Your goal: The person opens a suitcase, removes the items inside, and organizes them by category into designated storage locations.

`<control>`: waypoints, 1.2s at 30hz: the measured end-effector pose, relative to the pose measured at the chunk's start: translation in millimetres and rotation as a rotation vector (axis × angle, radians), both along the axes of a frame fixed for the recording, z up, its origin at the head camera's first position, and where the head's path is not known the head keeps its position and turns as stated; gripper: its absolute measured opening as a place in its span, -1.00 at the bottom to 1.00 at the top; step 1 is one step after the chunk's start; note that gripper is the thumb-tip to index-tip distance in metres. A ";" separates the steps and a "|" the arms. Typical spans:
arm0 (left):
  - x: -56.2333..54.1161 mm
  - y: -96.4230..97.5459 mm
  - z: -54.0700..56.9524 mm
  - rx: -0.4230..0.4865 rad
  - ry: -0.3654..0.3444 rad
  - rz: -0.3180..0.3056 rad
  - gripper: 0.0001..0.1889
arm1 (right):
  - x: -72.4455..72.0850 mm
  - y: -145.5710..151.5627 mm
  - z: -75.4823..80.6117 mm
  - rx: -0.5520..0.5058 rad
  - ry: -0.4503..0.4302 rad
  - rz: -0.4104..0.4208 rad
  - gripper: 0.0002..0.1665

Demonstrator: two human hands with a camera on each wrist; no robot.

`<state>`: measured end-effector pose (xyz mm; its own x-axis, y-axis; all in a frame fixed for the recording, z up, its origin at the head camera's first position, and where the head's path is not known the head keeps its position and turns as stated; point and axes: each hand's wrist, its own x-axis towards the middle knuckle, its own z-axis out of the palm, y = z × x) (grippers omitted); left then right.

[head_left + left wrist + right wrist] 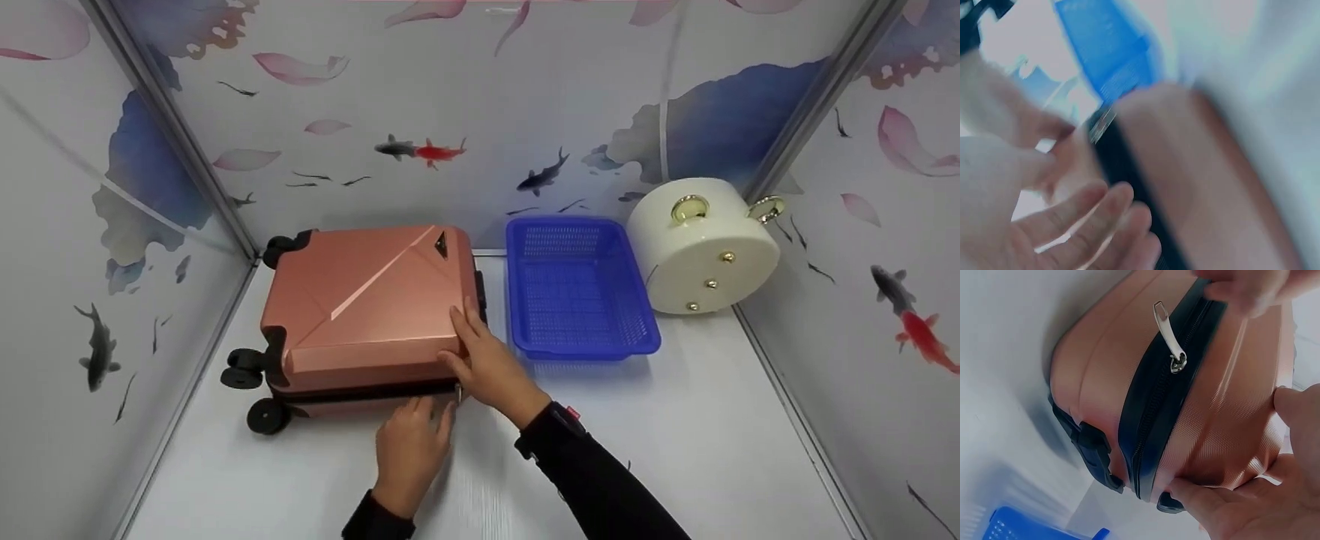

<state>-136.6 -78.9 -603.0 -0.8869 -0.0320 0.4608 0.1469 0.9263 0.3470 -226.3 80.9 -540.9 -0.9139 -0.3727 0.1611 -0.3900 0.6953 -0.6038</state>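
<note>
A rose-pink hard-shell suitcase (375, 292) lies flat, its wheels to the left. My right hand (495, 371) rests on its near right corner, fingers extended and spread across the top edge. My left hand (412, 442) is at the near side, beside the black zipper band (1157, 402). In the left wrist view, the fingers (1120, 225) of that hand lie loosely extended by the band. A silver zipper pull (1168, 334) sticks out from the zipper near the corner, with no finger on it in the right wrist view. The left wrist view is blurred.
A blue plastic basket (577, 300) stands right of the suitcase. Beyond it, a round white case (705, 247) with gold handles and gold studs leans by the back right corner. Patterned wall panels (480, 97) enclose the white surface (675, 442) on three sides.
</note>
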 end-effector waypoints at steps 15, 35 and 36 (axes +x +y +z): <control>-22.0 17.4 -18.6 0.037 0.039 -0.089 -0.74 | 1.1 1.0 -0.2 0.012 0.036 -0.023 -0.04; -2.9 -118.1 -15.2 0.072 -0.183 0.158 -0.70 | -0.7 0.7 1.5 0.038 -0.009 -0.038 -0.06; -1.3 -132.0 -14.6 0.082 -0.201 0.183 -0.68 | -0.7 0.7 1.5 0.041 -0.013 -0.038 -0.05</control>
<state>-137.9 -210.9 -617.6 -0.9363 -0.2300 0.2654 -0.0996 0.8986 0.4273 -227.0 81.6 -539.4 -0.9295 -0.3433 0.1344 -0.3548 0.7337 -0.5795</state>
